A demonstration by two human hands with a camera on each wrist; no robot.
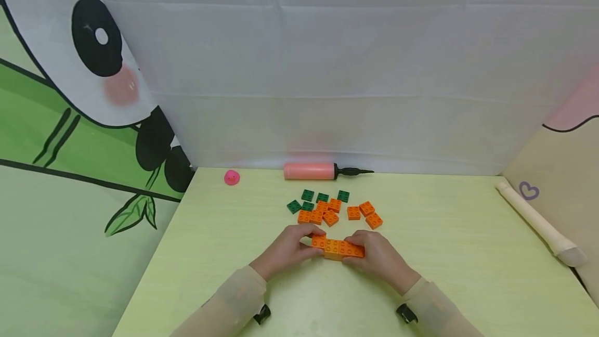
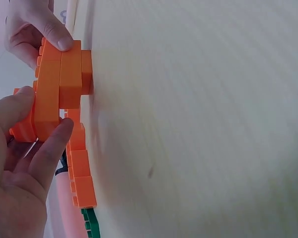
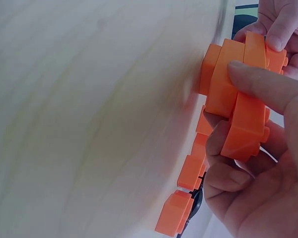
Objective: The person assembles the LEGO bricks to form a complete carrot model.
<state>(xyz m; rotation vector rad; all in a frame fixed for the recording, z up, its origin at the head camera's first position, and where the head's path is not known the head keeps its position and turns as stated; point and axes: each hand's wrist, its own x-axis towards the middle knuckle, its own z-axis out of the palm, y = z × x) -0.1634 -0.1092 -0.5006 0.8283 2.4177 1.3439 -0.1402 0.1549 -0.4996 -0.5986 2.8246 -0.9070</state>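
Note:
Several orange toy bricks are stacked into one stepped brick assembly (image 1: 333,249), held between both hands over the table. At its left end, my left hand (image 1: 291,248) pinches it between thumb and fingers. The right hand (image 1: 380,258) grips the opposite end, its thumb (image 3: 256,79) laid along a brick's smooth side. In the left wrist view the brick assembly (image 2: 48,91) shows several layers, with studs facing away from the table. Just beyond the hands lie loose orange bricks (image 1: 353,213) and green bricks (image 1: 307,195).
A pink hand pump (image 1: 309,171) with a black nozzle lies along the back edge, by the white backdrop (image 1: 327,66). To its left sits a small round pink toy (image 1: 231,177). A long pale cylinder (image 1: 533,218) rests along the table's (image 1: 449,233) right edge.

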